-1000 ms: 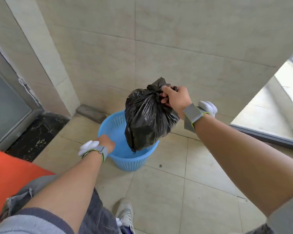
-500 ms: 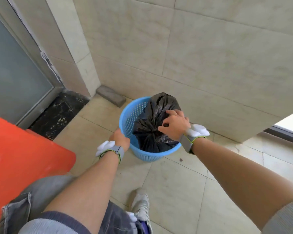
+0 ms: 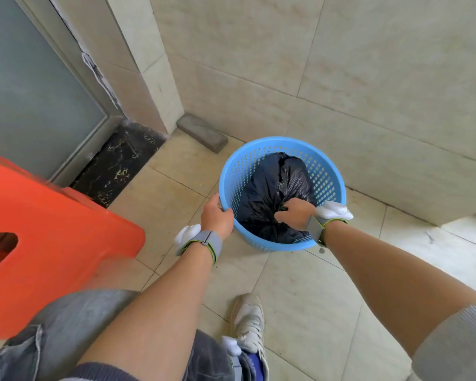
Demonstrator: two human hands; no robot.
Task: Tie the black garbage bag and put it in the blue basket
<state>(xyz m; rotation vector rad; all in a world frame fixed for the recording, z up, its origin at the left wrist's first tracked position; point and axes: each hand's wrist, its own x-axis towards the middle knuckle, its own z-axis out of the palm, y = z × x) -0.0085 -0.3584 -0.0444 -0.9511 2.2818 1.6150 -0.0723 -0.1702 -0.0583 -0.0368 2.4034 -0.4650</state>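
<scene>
Over on the left an orange plastic stool (image 3: 52, 229) stands on the tiled floor, just beside the person's knee and clear of the work. Next along, the left hand (image 3: 216, 215) is wrapped over the near-left rim of the blue basket (image 3: 282, 143), fingers curled around the plastic edge — my guess is that it is there to pin the light basket to the floor so it cannot tip or skate away while the load goes in. The basket itself sits close to the tiled wall, a grey brick (image 3: 202, 132) lying well apart from it at the foot of the wall. Inside it rests the black garbage bag (image 3: 270, 193), its bulk filling most of the well and lying below the rim, with crinkled folds gathered toward the near side. The right hand (image 3: 294, 213) reaches down into the basket and is clenched on that gathered neck of the bag, knuckles up; I cannot make out the knot itself under the fingers. Holding it by the neck looks like the way to lower it without the plastic catching on the rim. The bag seems seated — to my eye, only letting go remains.
</scene>
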